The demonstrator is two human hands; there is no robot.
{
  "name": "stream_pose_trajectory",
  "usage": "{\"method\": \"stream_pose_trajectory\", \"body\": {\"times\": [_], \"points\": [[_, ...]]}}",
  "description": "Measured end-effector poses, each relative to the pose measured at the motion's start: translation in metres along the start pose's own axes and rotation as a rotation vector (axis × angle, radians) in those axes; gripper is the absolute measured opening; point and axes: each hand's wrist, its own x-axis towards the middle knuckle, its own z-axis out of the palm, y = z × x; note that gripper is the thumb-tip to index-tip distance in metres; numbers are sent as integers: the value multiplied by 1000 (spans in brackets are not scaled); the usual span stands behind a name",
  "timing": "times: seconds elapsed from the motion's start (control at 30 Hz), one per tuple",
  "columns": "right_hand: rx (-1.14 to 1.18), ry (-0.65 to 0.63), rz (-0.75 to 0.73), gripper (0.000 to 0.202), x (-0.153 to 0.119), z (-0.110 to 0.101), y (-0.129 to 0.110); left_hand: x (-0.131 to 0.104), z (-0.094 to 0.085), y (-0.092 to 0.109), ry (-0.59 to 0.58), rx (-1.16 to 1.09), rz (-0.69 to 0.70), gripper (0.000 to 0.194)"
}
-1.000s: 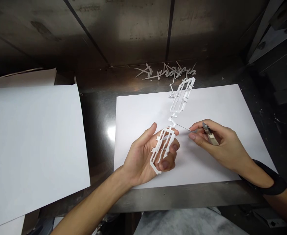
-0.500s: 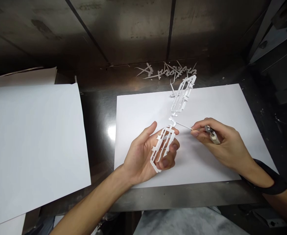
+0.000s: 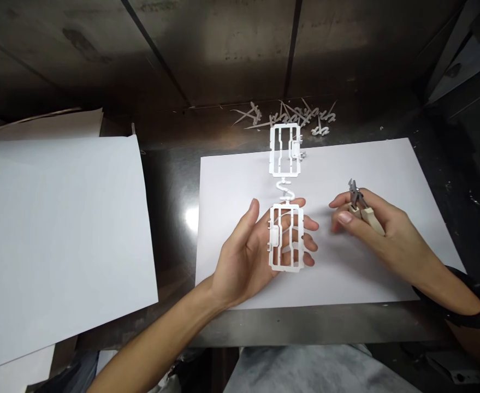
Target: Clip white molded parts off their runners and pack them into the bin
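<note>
Two white plastic frames [image 3: 284, 175], joined end to end by an S-shaped runner, lie across my left hand [image 3: 243, 256]. The near frame rests over the palm and fingers, with the thumb raised clear of it. The far frame sticks out past the fingertips above the paper. My left fingers are spread behind the near frame. To the right, my right hand [image 3: 374, 226] is closed around side-cutting nippers [image 3: 355, 194] with cream handles. The nippers' jaws point up and away, apart from the frames.
A white paper sheet [image 3: 240, 289] lies on the metal bench [image 3: 170, 218] under my hands. Thin white runner scraps [image 3: 292, 113] are piled behind it. Larger white sheets [image 3: 59, 234] stand at the left. A dark metal wall [image 3: 231, 49] closes off the back.
The joined frames have turned from edge-on to face-on, and my left fingers have opened out. My right hand has moved right; the thin white strip between it and the runner is gone from sight.
</note>
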Motion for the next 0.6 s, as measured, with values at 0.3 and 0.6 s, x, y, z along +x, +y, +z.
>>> {"method": "stream_pose_trajectory", "body": {"times": [0.3,0.6], "points": [[-76,-40,-27,34,-2,-1,2,0,2,8,67,9,80,66],[-26,-90,-55,37,-5,-2,5,1,1,5,87,82,100,61]]}}
